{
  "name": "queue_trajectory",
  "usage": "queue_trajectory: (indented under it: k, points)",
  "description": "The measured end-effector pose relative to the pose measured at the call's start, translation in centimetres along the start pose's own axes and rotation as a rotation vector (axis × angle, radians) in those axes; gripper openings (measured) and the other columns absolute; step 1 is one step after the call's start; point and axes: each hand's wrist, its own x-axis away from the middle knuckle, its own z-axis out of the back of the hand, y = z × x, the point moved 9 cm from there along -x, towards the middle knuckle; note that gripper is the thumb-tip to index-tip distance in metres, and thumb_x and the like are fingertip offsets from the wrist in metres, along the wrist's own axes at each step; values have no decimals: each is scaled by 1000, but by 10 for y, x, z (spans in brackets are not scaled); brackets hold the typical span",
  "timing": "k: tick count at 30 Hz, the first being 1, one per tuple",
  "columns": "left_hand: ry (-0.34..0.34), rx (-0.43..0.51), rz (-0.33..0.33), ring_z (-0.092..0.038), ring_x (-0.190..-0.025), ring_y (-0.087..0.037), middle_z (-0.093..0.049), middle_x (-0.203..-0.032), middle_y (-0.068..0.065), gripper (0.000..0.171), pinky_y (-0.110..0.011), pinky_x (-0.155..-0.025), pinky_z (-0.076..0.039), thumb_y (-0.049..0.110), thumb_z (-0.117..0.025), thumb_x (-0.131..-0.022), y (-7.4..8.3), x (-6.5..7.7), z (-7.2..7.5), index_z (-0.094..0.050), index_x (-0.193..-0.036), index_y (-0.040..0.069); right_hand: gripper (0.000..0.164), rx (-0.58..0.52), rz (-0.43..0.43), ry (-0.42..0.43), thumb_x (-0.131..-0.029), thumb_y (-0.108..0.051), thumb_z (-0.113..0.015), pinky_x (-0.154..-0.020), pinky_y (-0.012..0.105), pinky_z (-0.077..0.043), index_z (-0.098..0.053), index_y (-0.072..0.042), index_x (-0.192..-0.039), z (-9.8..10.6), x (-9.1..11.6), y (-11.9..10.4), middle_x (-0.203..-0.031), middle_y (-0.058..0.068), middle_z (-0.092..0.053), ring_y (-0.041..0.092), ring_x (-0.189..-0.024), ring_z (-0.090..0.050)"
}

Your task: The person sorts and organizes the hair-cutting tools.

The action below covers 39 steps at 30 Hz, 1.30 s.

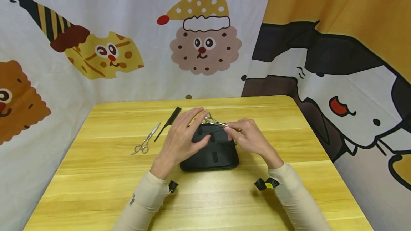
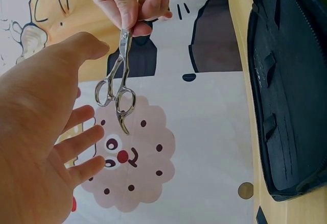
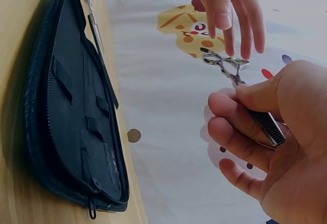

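My right hand [image 1: 248, 136] pinches a pair of silver thinning scissors [image 2: 124, 43] by the blades, between thumb and fingers. Comb-like teeth on one blade [image 3: 270, 129] show past the fingers in the right wrist view. The finger loops point toward my left hand [image 1: 179, 136], whose fingers are spread and extended beside them, with thumb apart. Beneath both hands, a black zippered case [image 1: 210, 158] lies on the table. Its elastic loops [image 3: 94, 124] show inside in the right wrist view, holding nothing.
Left of the case, a second pair of scissors [image 1: 154, 130] lies on the wooden table [image 1: 106, 174]. A black comb [image 1: 173, 116] rests between those scissors and the left hand. Printed cartoon curtains [image 1: 128, 85] hang behind the table and along its sides.
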Motion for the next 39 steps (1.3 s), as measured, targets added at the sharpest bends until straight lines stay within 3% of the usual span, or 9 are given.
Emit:
queue_trajectory:
  k: [4,11,18,25,31,39]
  points:
    - [-33,-18,-1,-48,-134,-30,-55,-146,-15,73,-49,-113,-39,35,-82,-83,1,1,-4,-58,-146,6,19,-32,-18,-22,-103,-15,-63,-43,23,-37,-78,-18,-91,-1,1,0,-61,-13,-62,6,-49,-47]
    - [-75,-34,-12,-50,-132,-31,-56,-144,-16,66,-51,-111,-41,34,-82,-83,2,3,-10,-63,-140,6,27,-54,-6,-58,-104,-15,-62,-46,24,-41,-73,-23,-81,-4,1,-3,-59,-12,-60,11,-50,-49]
    - [-132,-48,1,-51,-131,-30,-57,-144,-15,60,-49,-110,-42,33,-80,-86,0,5,-17,-65,-139,8,21,-53,28,-75,-104,-14,-62,-45,24,-44,-76,-20,-89,-7,3,-6,-58,-13,-60,8,-52,-53]
    - [-146,-51,14,-55,-127,-28,-61,-140,-13,53,-47,-108,-45,31,-79,-88,-1,8,-20,-69,-134,7,19,-40,39,-100,-104,-15,-62,-51,26,-46,-79,-19,-98,-11,3,-4,-59,-14,-62,8,-53,-56]
    - [-161,-53,17,-56,-126,-27,-62,-138,-11,47,-46,-106,-46,30,-77,-90,-1,9,-21,-72,-130,7,20,-48,48,-120,-105,-14,-61,-48,25,-46,-79,-20,-97,-12,4,-5,-61,-13,-64,3,-50,-54]
    - [-173,-34,21,-59,-122,-26,-65,-136,-11,40,-46,-104,-48,25,-79,-89,-1,11,-23,-76,-124,7,23,-48,59,-147,-104,-13,-62,-47,24,-43,-76,-22,-89,-16,3,-6,-60,-12,-61,7,-49,-51]
